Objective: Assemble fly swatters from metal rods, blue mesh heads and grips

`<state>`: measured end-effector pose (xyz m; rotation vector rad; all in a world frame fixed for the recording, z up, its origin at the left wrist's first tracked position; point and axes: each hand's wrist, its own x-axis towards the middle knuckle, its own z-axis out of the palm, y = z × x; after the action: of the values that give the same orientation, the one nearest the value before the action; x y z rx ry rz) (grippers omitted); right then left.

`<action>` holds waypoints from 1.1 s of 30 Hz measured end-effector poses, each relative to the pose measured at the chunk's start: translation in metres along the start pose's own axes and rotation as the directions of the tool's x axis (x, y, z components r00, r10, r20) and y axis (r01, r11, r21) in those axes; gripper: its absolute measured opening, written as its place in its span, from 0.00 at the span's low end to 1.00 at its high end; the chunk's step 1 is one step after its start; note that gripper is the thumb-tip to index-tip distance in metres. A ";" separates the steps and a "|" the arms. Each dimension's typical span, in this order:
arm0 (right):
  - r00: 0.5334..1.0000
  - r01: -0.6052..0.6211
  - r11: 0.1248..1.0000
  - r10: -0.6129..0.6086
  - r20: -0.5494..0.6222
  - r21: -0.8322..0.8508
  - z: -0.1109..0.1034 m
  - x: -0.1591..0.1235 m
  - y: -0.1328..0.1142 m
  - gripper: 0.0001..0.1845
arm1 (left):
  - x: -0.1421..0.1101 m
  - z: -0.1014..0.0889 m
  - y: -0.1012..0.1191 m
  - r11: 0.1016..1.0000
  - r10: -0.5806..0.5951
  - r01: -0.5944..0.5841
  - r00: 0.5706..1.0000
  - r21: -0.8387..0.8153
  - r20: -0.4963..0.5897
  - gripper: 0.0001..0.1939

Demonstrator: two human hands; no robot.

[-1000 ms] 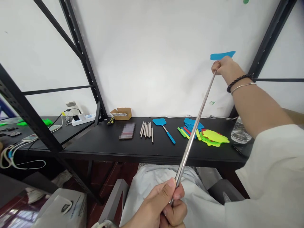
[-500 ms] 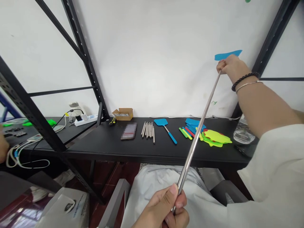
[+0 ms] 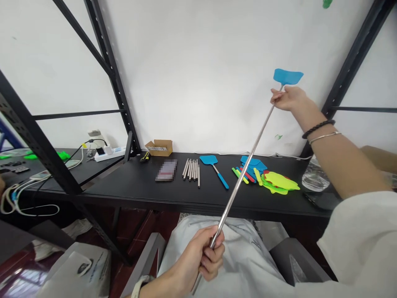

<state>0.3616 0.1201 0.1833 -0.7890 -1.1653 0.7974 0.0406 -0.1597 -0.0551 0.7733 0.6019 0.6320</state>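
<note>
A fly swatter (image 3: 238,183) with a long, drawn-out metal telescopic rod slants up across the view, its blue head (image 3: 288,76) at the upper right. My left hand (image 3: 201,254) is closed round the rod's lower part, whose bare end pokes out below the fist. Just under the blue head, my right hand (image 3: 288,99) has its fingers closed on the rod. On the black table (image 3: 130,182) lies a shorter fly swatter (image 3: 209,159) with a blue head and blue handle. Several metal telescopic rods (image 3: 192,169) lie to its left.
Loose blue heads (image 3: 257,164), yellow-green heads (image 3: 281,181) and coloured handle sleeves (image 3: 246,177) lie at the right. A cardboard box (image 3: 163,147) and a blurred flat object (image 3: 166,170) are left. A clear plastic container (image 3: 315,178) stands far right. Black frame posts (image 3: 116,87) flank the table.
The swatter's head has turned to show more of its blue face. My right hand moved slightly left and down, its palm turned up; my left hand rose and holds the rod higher from its end.
</note>
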 end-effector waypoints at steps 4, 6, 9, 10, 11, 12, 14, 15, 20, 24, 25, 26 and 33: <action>0.974 -0.227 0.971 0.227 0.005 0.071 0.024 -0.012 0.018 0.25 | 0.011 -0.007 -0.006 0.996 0.071 -0.068 0.996 0.062 -0.052 0.17; 0.962 -0.267 0.958 0.272 -0.033 0.107 0.029 -0.012 0.023 0.25 | 0.011 -0.007 -0.005 0.992 0.088 -0.081 0.993 0.099 -0.074 0.18; 0.942 -0.306 0.940 0.321 -0.092 0.150 0.031 -0.009 0.027 0.26 | 0.004 -0.007 -0.001 0.987 0.099 -0.084 0.989 0.135 -0.108 0.20; 0.935 -0.319 0.934 0.338 -0.107 0.162 0.032 -0.009 0.028 0.26 | 0.000 -0.008 0.001 0.987 0.095 -0.078 0.988 0.142 -0.121 0.20; 0.928 -0.332 0.927 0.354 -0.117 0.173 0.033 -0.009 0.031 0.25 | -0.005 -0.008 0.003 0.987 0.089 -0.068 0.987 0.149 -0.136 0.20; 0.922 -0.344 0.921 0.369 -0.122 0.183 0.036 -0.010 0.034 0.25 | -0.009 -0.009 0.004 0.986 0.087 -0.062 0.983 0.156 -0.159 0.20; 0.913 -0.364 0.910 0.391 -0.118 0.201 0.043 -0.013 0.044 0.23 | -0.017 -0.011 0.006 0.984 0.089 -0.053 0.974 0.171 -0.210 0.20; 0.911 -0.371 0.905 0.398 -0.109 0.207 0.048 -0.015 0.049 0.22 | -0.021 -0.012 0.007 0.983 0.093 -0.052 0.968 0.175 -0.233 0.21; 0.917 -0.387 0.894 0.398 -0.008 0.225 0.063 -0.027 0.065 0.18 | -0.024 -0.024 0.001 0.986 0.048 -0.005 0.965 0.164 -0.258 0.23; 0.940 -0.336 0.933 0.323 0.110 0.132 0.041 -0.044 0.055 0.15 | -0.017 -0.038 -0.001 0.978 0.058 -0.005 0.966 0.207 -0.252 0.21; 0.949 -0.295 0.952 0.283 0.139 0.078 0.030 -0.050 0.053 0.15 | -0.014 -0.041 -0.001 0.973 0.088 -0.031 0.965 0.229 -0.245 0.21; 0.958 -0.244 0.970 0.238 0.161 0.015 0.019 -0.057 0.051 0.14 | -0.011 -0.044 0.000 0.966 0.120 -0.058 0.964 0.251 -0.238 0.21; 0.972 0.055 0.736 0.115 0.205 -0.675 -0.052 -0.109 0.106 0.11 | 0.032 -0.051 0.021 0.885 0.407 -0.316 0.881 0.343 -0.240 0.24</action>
<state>0.3767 0.0732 0.0304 -1.3482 -1.7023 0.4785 0.0204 -0.1029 -0.0763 1.0954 0.8571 1.0413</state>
